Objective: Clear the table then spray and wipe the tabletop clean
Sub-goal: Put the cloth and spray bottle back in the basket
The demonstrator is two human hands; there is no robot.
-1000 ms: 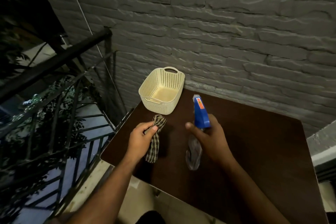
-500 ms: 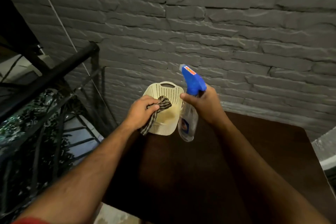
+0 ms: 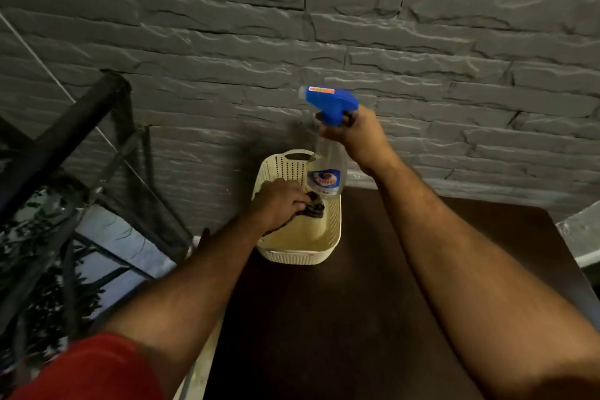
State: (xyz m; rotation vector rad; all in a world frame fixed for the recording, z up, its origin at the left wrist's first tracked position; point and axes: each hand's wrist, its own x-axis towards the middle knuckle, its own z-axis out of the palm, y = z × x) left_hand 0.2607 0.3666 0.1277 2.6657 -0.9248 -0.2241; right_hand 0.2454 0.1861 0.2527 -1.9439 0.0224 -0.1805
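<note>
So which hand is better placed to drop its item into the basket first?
Left. The left hand already holds the cloth inside the basket; the right hand holds the spray bottle higher up.

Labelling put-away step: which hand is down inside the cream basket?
The left hand, gripping the dark checked cloth inside the cream perforated plastic basket; the right hand holds the blue-headed spray bottle above it.

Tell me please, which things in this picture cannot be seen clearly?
Head view only:
- Cloth: mostly covered by the left hand; pattern blurred.
- Basket floor: partly hidden by that hand and forearm.
- Spray bottle label: too blurred to read; the right hand covers its neck.
- Table: near edge cut off by the frame.
</note>
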